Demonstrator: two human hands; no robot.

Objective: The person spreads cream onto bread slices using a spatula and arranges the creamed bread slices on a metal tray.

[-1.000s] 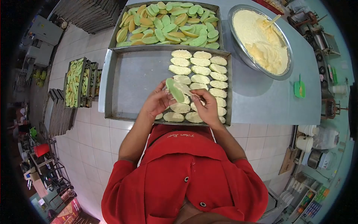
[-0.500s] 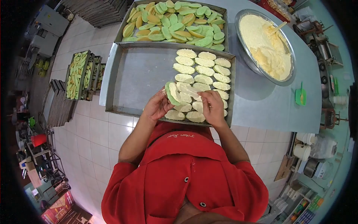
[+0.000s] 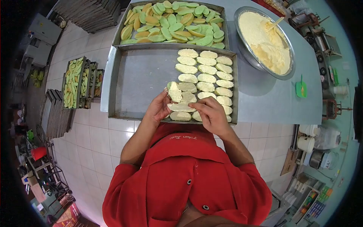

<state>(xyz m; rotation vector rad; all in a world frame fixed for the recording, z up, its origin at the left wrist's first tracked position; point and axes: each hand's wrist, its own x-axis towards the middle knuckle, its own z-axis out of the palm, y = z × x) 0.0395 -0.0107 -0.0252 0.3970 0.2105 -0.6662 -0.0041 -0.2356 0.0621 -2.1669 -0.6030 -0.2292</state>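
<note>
My left hand point(image 3: 159, 107) grips a green oval cake piece point(image 3: 174, 93) whose upper face is coated with pale yellow cream. Between the fingers of my right hand point(image 3: 212, 115) is a flat, cream-smeared spreader point(image 3: 180, 107), its blade lying just below the cake piece. Both hands are over the front of a metal tray point(image 3: 138, 81). Rows of cream-topped oval pieces point(image 3: 207, 78) fill the tray's right side, and my hands hide some of the front ones.
Behind is another tray point(image 3: 117, 34) heaped with green and orange-brown oval pieces. A steel bowl point(image 3: 242, 41) of yellow cream, with a utensil point(image 3: 276, 22) stuck in it, stands at right. Near the right edge lies a green scoop point(image 3: 301, 89). Stacked, filled trays point(image 3: 80, 83) stand at left.
The spreader has moved down and left, from beside the cake piece to below it. More cream now covers the piece's face, which has turned upward. The whole view has shifted slightly.
</note>
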